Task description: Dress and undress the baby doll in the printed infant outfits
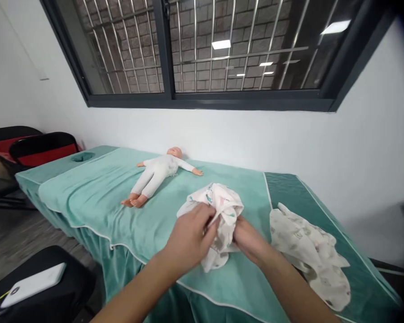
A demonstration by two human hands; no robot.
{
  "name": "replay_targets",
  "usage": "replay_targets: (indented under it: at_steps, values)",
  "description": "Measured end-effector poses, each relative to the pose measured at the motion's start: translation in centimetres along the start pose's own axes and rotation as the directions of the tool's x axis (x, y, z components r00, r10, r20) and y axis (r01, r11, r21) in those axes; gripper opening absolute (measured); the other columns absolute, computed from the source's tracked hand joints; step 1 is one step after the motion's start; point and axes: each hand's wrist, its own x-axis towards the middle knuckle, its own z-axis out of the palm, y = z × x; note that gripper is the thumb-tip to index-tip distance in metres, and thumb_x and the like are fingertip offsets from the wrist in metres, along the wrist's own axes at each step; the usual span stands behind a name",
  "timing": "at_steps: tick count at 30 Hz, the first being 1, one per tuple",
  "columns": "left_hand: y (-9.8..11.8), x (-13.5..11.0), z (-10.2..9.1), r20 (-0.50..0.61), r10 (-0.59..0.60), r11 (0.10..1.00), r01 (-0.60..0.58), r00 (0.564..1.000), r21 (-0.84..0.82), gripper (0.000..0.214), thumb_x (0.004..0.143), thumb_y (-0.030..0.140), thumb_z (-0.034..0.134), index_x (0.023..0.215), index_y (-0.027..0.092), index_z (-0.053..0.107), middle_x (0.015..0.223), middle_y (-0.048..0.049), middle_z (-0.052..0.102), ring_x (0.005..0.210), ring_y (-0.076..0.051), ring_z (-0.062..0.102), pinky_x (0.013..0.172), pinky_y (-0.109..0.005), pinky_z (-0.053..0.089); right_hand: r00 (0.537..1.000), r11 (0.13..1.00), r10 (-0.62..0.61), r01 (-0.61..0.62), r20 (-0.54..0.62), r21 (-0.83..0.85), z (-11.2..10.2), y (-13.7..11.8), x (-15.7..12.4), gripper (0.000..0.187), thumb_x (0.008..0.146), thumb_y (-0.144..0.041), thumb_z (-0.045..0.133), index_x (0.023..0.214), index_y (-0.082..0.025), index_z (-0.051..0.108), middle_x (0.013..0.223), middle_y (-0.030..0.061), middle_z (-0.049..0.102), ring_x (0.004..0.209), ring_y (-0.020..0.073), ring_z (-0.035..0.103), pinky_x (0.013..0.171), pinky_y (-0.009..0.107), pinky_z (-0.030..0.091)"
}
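A crumpled white baby garment (218, 211) with small prints lies on the teal towel (97, 197) near the bed's front edge. My left hand (190, 237) pinches its cloth from the left. My right hand (251, 242) grips the same garment from the right, fingers partly buried in the folds. A baby doll (156, 172) in a white one-piece lies on its back farther away, arms spread, head toward the wall.
A second printed cloth (309, 251) lies bunched at the right of the bed (309, 197). A black stool with a white tablet (33, 283) stands at lower left. Black and red chairs (40, 146) stand at far left. A barred window (202, 49) spans the wall.
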Motion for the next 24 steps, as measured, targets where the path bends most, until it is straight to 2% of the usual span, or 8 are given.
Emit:
replay_targets:
  at_steps: [3,6,9,11,14,18,20,24]
  values:
    - [-1.1,-3.1,-1.3,0.072,0.155,0.982,-0.146,0.985,-0.118,0.018,0.090,0.020,0.056,0.104,0.029,0.064,0.105,-0.0041,0.066,0.100,-0.020,0.061,0.087,-0.034,0.048,0.995,0.977,-0.041,0.060,-0.094,0.205,1.0,2.5,0.1,0.042,0.073,-0.048,0.069,0.110,-0.028,0.070,0.093,0.0053,0.075,0.088,0.0286,0.068,0.075,0.041,0.055]
    - [-3.3,-4.5,-2.1,-0.105,0.041,0.990,-0.055,0.994,-0.133,0.057,0.083,0.025,0.069,0.135,0.035,0.050,0.139,-0.0085,0.051,0.131,-0.027,0.046,0.108,-0.043,0.041,0.992,0.933,-0.058,0.093,-0.110,0.349,2.1,4.1,0.8,0.047,0.070,-0.054,0.070,0.111,-0.033,0.070,0.107,0.0064,0.074,0.103,0.0308,0.067,0.083,0.045,0.055]
    - [-5.9,-5.2,-1.6,-0.111,-0.102,0.979,0.080,0.989,-0.189,0.095,0.070,0.030,0.081,0.151,0.031,0.029,0.156,-0.0133,0.031,0.144,-0.034,0.030,0.116,-0.051,0.033,0.997,0.933,-0.074,0.066,0.008,0.355,4.2,4.3,1.7,0.047,0.071,-0.053,0.072,0.114,-0.034,0.070,0.119,0.0057,0.071,0.111,0.0305,0.064,0.092,0.045,0.053]
    - [-7.4,-6.2,-0.9,-0.091,-0.229,0.940,0.195,0.969,-0.280,0.087,0.072,0.030,0.079,0.148,0.027,0.036,0.149,-0.0142,0.043,0.138,-0.034,0.041,0.112,-0.049,0.038,0.989,0.975,-0.064,0.034,0.131,0.220,5.8,4.0,2.2,0.046,0.073,-0.044,0.075,0.117,-0.033,0.069,0.124,0.0048,0.069,0.114,0.0293,0.062,0.100,0.044,0.048]
    - [-9.4,-8.8,-0.4,-0.131,-0.446,0.857,0.379,0.885,-0.350,0.053,0.079,0.032,0.068,0.131,0.023,0.057,0.125,-0.0112,0.064,0.114,-0.029,0.060,0.098,-0.043,0.051,0.951,0.999,0.027,-0.019,0.309,-0.027,7.9,3.9,2.5,0.048,0.075,-0.034,0.075,0.122,-0.027,0.068,0.124,0.0056,0.069,0.114,0.0284,0.062,0.104,0.045,0.045]
    - [-12.3,-13.1,-0.8,-0.162,-0.510,0.838,0.445,0.845,-0.317,0.032,0.078,0.030,0.063,0.107,0.018,0.070,0.106,-0.0092,0.071,0.096,-0.025,0.065,0.090,-0.037,0.053,0.910,0.991,0.047,0.009,0.411,-0.133,9.1,6.2,2.0,0.048,0.080,-0.032,0.071,0.126,-0.021,0.065,0.128,0.0083,0.066,0.117,0.0259,0.060,0.105,0.040,0.044]
    - [-14.4,-15.5,-1.4,-0.266,-0.593,0.797,0.508,0.760,-0.325,0.031,0.073,0.029,0.065,0.101,0.016,0.069,0.104,-0.0089,0.072,0.095,-0.025,0.065,0.088,-0.035,0.053,0.912,0.986,0.041,0.028,0.408,-0.162,9.0,8.5,1.3,0.045,0.084,-0.034,0.066,0.127,-0.022,0.063,0.131,0.0088,0.063,0.119,0.0247,0.059,0.104,0.038,0.045]
    - [-20.3,-21.9,-4.1,-0.552,-0.729,0.620,0.733,0.405,-0.280,0.044,0.072,0.026,0.056,0.114,0.015,0.064,0.111,-0.0094,0.070,0.103,-0.027,0.063,0.094,-0.038,0.050,0.899,0.972,0.151,-0.060,0.410,-0.226,7.4,13.1,-1.5,0.046,0.082,-0.047,0.064,0.123,-0.024,0.065,0.119,0.0103,0.069,0.108,0.0253,0.066,0.092,0.037,0.052]
